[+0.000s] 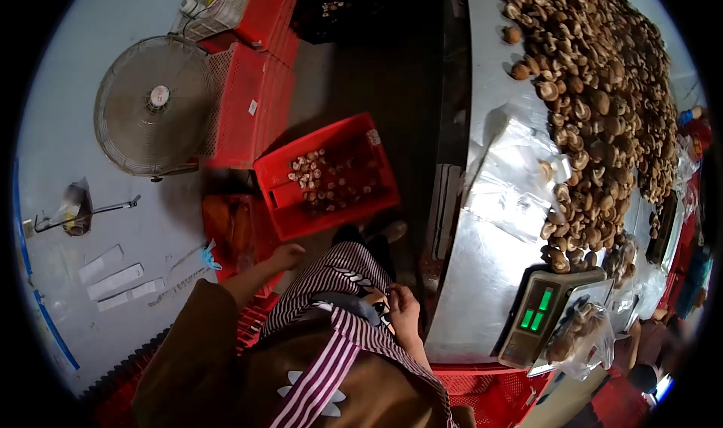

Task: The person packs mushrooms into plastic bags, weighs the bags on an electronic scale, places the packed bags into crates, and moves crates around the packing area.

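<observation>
My left hand (288,257) hangs beside the striped apron (331,277), just below the red crate (275,213), its fingers loosely curled and small in view; whether anything is in it cannot be made out. My right hand (404,304) is at the apron's front, near the waist, its fingers bent together against the cloth, and what they pinch is too small to tell. Cut mushroom pieces (307,170) lie in the red crate. Over the steel table, a bag of mushrooms (580,337) rests on a scale (538,307) with a lit green display.
Many brown mushrooms (602,111) are heaped along the steel table (459,300), beside clear plastic bags (512,175). At the left are a fan (157,100) and stacked red crates (252,104). People (648,353) are at the table's far side, lower right.
</observation>
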Demonstrator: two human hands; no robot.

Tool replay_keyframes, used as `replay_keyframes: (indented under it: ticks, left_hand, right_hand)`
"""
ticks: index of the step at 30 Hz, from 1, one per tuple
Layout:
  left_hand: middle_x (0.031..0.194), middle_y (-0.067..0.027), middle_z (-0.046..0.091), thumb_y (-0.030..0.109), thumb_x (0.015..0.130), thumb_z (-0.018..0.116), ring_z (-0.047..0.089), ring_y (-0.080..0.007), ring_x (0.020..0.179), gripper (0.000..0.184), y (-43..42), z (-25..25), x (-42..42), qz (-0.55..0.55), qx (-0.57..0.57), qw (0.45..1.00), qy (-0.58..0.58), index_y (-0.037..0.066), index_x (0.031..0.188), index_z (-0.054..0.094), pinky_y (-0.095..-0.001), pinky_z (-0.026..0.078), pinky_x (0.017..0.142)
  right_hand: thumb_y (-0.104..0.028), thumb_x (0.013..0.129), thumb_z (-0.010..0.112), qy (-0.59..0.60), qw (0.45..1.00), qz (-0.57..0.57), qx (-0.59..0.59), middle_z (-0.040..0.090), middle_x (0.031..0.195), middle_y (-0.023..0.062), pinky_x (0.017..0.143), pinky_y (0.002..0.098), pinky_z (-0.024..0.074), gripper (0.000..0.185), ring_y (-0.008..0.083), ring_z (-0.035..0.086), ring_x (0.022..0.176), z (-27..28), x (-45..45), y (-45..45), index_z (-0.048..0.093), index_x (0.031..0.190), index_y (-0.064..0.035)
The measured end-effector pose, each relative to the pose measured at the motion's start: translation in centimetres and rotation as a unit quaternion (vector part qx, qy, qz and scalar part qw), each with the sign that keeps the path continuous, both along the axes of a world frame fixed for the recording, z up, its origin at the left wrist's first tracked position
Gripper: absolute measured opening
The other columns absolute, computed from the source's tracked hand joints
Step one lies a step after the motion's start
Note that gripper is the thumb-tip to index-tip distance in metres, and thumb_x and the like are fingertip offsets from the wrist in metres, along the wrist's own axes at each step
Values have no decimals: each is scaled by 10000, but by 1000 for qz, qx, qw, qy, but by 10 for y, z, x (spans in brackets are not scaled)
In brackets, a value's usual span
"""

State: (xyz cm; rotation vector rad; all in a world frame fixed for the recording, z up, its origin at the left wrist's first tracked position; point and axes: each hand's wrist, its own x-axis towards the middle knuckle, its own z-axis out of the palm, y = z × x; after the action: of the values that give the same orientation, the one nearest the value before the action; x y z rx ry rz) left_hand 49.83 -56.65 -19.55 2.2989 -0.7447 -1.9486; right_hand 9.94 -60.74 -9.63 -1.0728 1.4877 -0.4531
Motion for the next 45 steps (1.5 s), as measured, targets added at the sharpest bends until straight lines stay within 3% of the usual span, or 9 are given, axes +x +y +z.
replay_keyframes:
  ticks: [2, 10, 15, 21, 30, 36, 42, 44, 45]
  left_hand:
    - [937, -87, 694, 138, 870, 633, 659, -149, 779, 344, -2, -2, -2, 2, -40, 999, 29, 18, 1193, 627, -290, 535, 712]
    - [940, -136, 690, 162, 879, 616, 668, -197, 818, 308, 56, -59, 26, -88, -162, 982, 28, 30, 1156, 639, -315, 527, 738]
    - [1132, -221, 629, 148, 897, 580, 611, -357, 1058, 323, 84, -55, 43, -188, -38, 978, -87, 30, 1195, 623, -439, 500, 924]
    - [1246, -214, 559, 127, 889, 586, 545, -372, 1153, 357, 120, -102, 62, -162, -14, 981, -104, 36, 1235, 592, -430, 479, 979]
    - [1066, -186, 594, 134, 831, 673, 622, -397, 947, 264, -9, -338, 149, -17, -242, 937, -253, 97, 1083, 604, -465, 526, 791]
    - [1445, -229, 418, 81, 831, 611, 600, -403, 1102, 511, -115, -476, 206, -108, -175, 930, -304, 125, 1334, 537, -470, 517, 895]
    - [1600, -199, 157, 79, 784, 653, 450, -397, 1320, 524, -153, -568, 243, -157, -102, 939, -287, 107, 1299, 564, -387, 425, 1061]
    - [1539, -188, 314, 91, 756, 688, 485, -372, 1288, 464, -147, -599, 247, -159, -164, 904, -361, 106, 1213, 610, -385, 447, 1021]
    - [1279, -159, 489, 82, 743, 716, 549, -328, 1159, 363, -142, -604, 250, -119, -222, 902, -352, 85, 1098, 641, -378, 467, 963]
  right_hand:
    - [-56, 917, 568, 27, 999, 20, 22, 677, 942, 199, 736, 372, 520, 189, 328, 676, 848, -10, 9, 9, 652, 1077, 1]
    - [-129, 933, 552, 100, 989, 91, 53, 678, 861, 167, 680, 363, 511, 212, 273, 673, 758, -83, 73, 64, 652, 1091, -30]
    - [-176, 909, 591, 125, 971, 175, 104, 685, 866, 208, 691, 413, 533, 207, 356, 686, 810, -126, 139, 115, 669, 1072, -76]
    - [-156, 922, 572, 96, 959, 230, 137, 699, 942, 197, 739, 412, 543, 207, 350, 688, 867, -176, 204, 147, 669, 1085, -73]
    - [-167, 1013, 480, 63, 940, 222, 253, 694, 1061, 155, 774, 357, 556, 255, 274, 685, 922, -281, 264, 107, 621, 1181, -36]
    - [-169, 1012, 511, -20, 941, 141, 308, 690, 1035, 152, 725, 332, 527, 247, 219, 677, 879, -314, 283, 85, 615, 1189, -32]
    - [-80, 976, 539, -51, 939, 125, 317, 696, 1002, 108, 825, 279, 504, 200, 174, 655, 939, -314, 277, 47, 606, 1138, 17]
    - [-79, 980, 534, -46, 925, 111, 360, 689, 1014, 109, 857, 280, 497, 208, 175, 650, 957, -317, 275, 37, 599, 1151, 20]
    - [-80, 982, 533, -49, 927, 112, 356, 685, 1022, 112, 857, 281, 498, 214, 174, 647, 967, -319, 272, 38, 594, 1163, 17]
